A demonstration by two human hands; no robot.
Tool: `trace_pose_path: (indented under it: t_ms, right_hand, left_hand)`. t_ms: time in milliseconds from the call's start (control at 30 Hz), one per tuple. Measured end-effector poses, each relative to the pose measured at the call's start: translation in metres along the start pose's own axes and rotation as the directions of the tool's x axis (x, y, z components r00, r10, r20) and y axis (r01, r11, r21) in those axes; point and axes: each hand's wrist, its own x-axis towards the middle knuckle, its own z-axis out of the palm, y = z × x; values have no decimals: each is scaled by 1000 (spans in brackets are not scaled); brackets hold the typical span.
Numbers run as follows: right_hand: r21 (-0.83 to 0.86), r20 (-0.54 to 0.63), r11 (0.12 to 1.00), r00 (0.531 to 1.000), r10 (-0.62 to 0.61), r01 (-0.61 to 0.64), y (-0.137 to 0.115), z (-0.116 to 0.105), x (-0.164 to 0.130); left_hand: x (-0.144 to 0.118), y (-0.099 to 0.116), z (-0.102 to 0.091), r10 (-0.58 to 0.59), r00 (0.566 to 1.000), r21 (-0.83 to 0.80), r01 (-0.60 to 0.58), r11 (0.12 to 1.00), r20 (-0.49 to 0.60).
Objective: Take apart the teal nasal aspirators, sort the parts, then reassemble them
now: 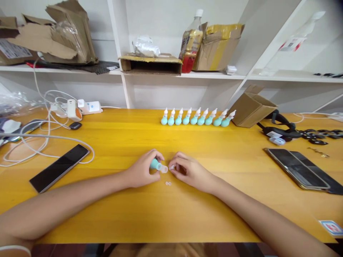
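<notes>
My left hand [144, 169] is closed around the teal bulb of a nasal aspirator [154, 164], which lies tilted with its clear open collar [164, 168] facing right. Just right of that opening, my right hand [189, 169] pinches a small whitish piece [172, 167] between thumb and fingers; its exact shape is mostly hidden. Collar and piece are close, and I cannot tell whether they touch. Two small translucent rings [168, 183] lie on the table below the hands. Farther back, several teal aspirators with pointed clear tips [197, 117] stand upright in a row.
On the yellow wooden table [171, 217], a phone [59, 167] and tangled white cables [49, 132] lie left. Stacked phones [298, 167], a black strap [281, 128] and an open cardboard box [253, 107] are right. Shelves behind hold boxes and a bottle [190, 44].
</notes>
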Motion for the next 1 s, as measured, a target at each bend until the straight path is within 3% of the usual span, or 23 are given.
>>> trace_pose_path:
  t_ms: [333,467,633,767,1000]
  right_hand:
    - [-143,-185,980,976,114,-141,15,-4,8]
    - [-220,-289,969,956,47,-114,-1,-8,7]
    - [-258,-144,966,989,-35,-4,-27,3,5]
    - [-109,-106,994,994,-24,12,-29,14,5]
    - [261,-78,965,997,-5,26,-25,17,6]
  left_hand:
    - [5,3,-4,40,998,49,-42,998,45]
    - [5,2,-2,47,998,65,-50,997,53]
    - [1,0,1,221,974,137,-225,965,50]
    - [-3,0,5,338,941,203,-336,920,26]
    - [-1,5,3,266,958,-134,-251,959,109]
